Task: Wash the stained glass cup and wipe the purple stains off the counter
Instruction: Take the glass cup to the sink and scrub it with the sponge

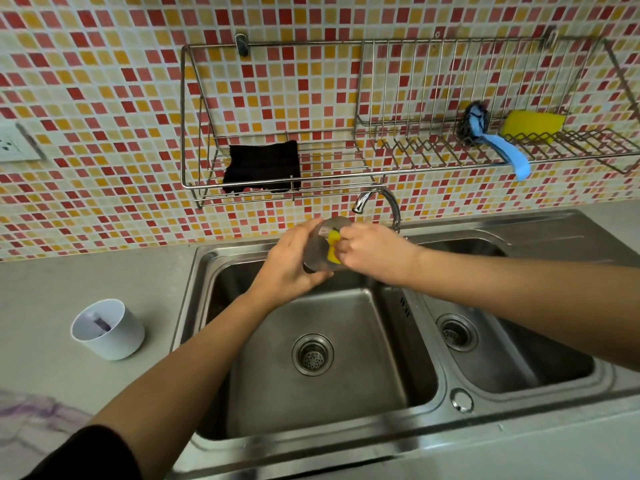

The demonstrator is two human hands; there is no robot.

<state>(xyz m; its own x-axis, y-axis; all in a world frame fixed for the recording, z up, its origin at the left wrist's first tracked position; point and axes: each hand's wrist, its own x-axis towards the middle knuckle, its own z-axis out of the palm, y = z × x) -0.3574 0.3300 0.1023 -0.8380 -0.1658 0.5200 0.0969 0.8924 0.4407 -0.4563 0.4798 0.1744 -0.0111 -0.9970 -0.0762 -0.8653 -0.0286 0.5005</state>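
My left hand (289, 261) grips a clear glass cup (320, 249), tilted on its side above the left basin of the steel sink (440, 386). My right hand (372, 252) holds a yellow sponge (333, 249) pushed into the cup's mouth. Both hands sit just under the curved tap (379, 202). Purple stains (38, 414) smear the grey counter at the lower left.
A white cup (109, 329) with purple residue inside stands on the counter left of the sink. The wall rack (381, 147) holds a black cloth (263, 166), a blue-handled scrubber (498, 143) and a second yellow sponge (533, 124). A socket (15, 142) is at far left.
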